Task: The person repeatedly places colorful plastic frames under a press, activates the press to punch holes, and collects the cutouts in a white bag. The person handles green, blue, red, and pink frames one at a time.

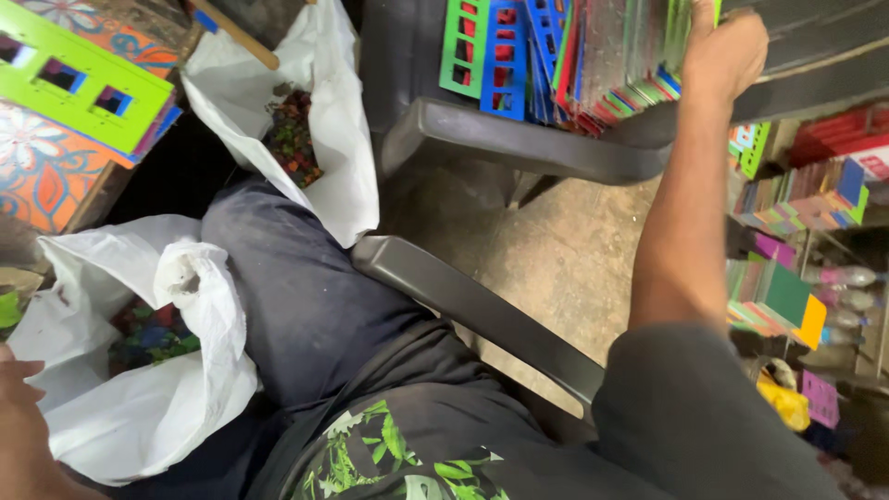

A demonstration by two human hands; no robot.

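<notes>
A dark plastic chair [519, 139] at the top of the view carries a stack of coloured plastic sheets [574, 56] standing on edge, their long axes running up out of frame and leaning against one another. The right hand [722, 51] grips the top edge of the stack's right end, with bare concrete floor [565, 259] open below. The left hand [18, 407], at the lower left edge beside a white plastic bag [148, 407], is mostly cut off, so its grip cannot be told.
</notes>
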